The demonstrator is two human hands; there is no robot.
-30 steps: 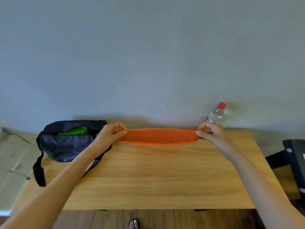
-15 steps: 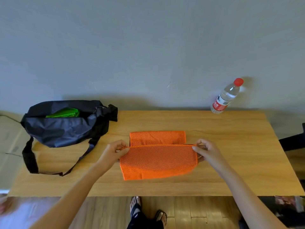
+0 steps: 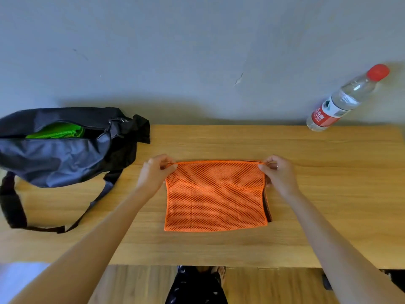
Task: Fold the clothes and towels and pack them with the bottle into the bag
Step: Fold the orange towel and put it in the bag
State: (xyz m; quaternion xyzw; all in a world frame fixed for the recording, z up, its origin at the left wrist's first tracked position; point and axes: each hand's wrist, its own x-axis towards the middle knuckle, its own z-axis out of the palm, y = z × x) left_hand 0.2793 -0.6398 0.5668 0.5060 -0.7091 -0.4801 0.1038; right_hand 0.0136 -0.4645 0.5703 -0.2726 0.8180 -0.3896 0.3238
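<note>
I have the orange mesh towel (image 3: 215, 195) folded flat on the wooden worktop (image 3: 328, 183), roughly in the middle. My left hand (image 3: 153, 175) pinches its far left corner between thumb and curled fingers, and my right hand (image 3: 279, 175) pinches the far right corner the same way; each grip is closed on cloth alone. The far edge runs straight between my two hands. The near edge lies level, well back from the near edge of the worktop, with a bare strip of wood between. On the right side a dark-stitched under layer peeks out just past the top layer, so the edges there do not quite meet.

To the left, the dark bag (image 3: 65, 148) sits at the far left of the worktop, its mouth open, with a green mesh cloth (image 3: 57, 132) inside. Its strap (image 3: 65, 227) loops out over the wood toward the near left. Bare wood lies between the bag and my left hand.

The water bottle (image 3: 344, 99), red cap and red label, stands at the far right edge against the grey wall (image 3: 197, 51), well apart from the towel. The stretch of worktop right of my right hand is open wood.
</note>
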